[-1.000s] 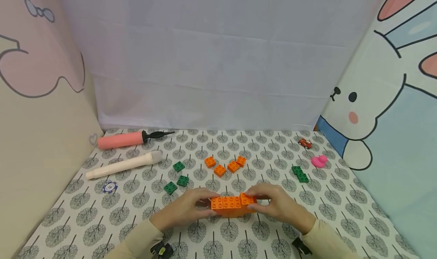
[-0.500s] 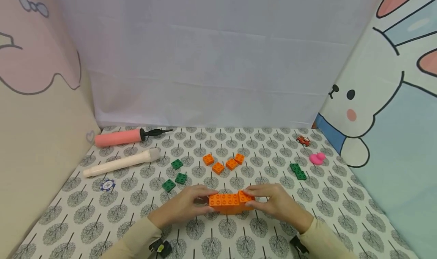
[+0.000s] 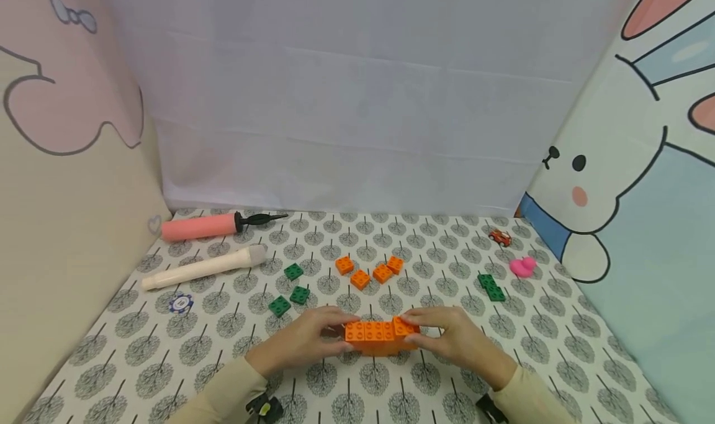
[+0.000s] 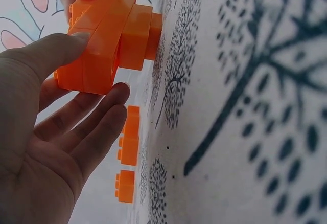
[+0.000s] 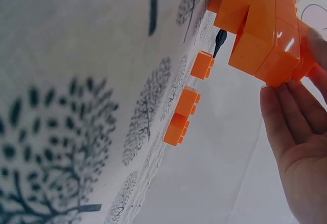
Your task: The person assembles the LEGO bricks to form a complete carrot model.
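Our left hand (image 3: 306,342) and right hand (image 3: 455,338): pinching opposite ends of one orange brick assembly (image 3: 371,338), between them; patterned cloth (image 3: 347,396) extending beyond to pale curtain (image 3: 357,113).

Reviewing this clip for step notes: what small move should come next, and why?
Probably press the raised orange brick down with the right hand while the left hand steadies the orange build: that brick's top stands above the rest of the row, each hand holds one end, and seating is unclear.

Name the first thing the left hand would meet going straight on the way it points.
The orange brick build that the left hand holds; beyond it, probably the right hand, though depth is unclear.
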Demonstrator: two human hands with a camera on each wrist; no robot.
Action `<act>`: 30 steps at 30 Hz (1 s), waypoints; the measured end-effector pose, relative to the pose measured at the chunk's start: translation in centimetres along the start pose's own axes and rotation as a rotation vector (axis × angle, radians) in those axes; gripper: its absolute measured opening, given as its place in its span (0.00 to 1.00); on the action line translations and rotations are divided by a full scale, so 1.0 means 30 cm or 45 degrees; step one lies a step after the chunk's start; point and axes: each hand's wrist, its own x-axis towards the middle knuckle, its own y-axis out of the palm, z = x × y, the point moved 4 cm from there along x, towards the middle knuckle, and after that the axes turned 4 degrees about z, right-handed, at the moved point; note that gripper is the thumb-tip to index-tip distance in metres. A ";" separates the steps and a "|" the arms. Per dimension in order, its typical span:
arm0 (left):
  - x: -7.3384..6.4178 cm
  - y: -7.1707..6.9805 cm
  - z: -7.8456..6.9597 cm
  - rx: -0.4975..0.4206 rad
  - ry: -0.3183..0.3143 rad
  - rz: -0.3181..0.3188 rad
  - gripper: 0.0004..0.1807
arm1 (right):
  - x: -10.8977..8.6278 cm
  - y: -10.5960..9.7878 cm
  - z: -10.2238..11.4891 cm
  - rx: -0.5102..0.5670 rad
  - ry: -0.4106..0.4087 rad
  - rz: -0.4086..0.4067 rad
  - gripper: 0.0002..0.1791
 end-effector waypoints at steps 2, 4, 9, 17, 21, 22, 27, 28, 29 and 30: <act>0.001 0.003 0.000 0.004 0.010 0.000 0.31 | -0.002 -0.002 0.003 -0.009 0.004 0.013 0.21; 0.001 0.006 -0.002 0.004 0.015 0.004 0.31 | -0.005 -0.004 0.005 -0.017 0.010 0.031 0.21; 0.000 0.011 -0.009 0.033 0.032 0.005 0.31 | -0.002 -0.016 0.006 -0.005 0.047 0.075 0.17; -0.001 0.008 -0.002 0.065 0.034 -0.004 0.31 | 0.138 -0.046 -0.094 -0.164 0.250 0.080 0.21; -0.004 0.001 0.001 0.073 0.031 -0.006 0.31 | 0.231 -0.030 -0.185 -0.297 0.395 0.173 0.24; -0.005 -0.001 0.000 0.072 0.031 -0.006 0.31 | 0.249 -0.024 -0.206 -0.322 0.429 0.207 0.25; -0.001 -0.003 0.000 0.064 0.031 -0.002 0.31 | 0.308 -0.009 -0.279 -0.352 0.521 0.291 0.25; 0.000 -0.003 0.000 0.066 0.034 -0.002 0.31 | 0.314 -0.007 -0.288 -0.351 0.521 0.294 0.25; 0.002 -0.002 -0.001 0.068 0.035 -0.002 0.31 | 0.319 -0.005 -0.296 -0.352 0.517 0.296 0.24; 0.003 -0.002 -0.002 0.073 0.038 -0.003 0.30 | 0.324 -0.002 -0.305 -0.350 0.513 0.295 0.23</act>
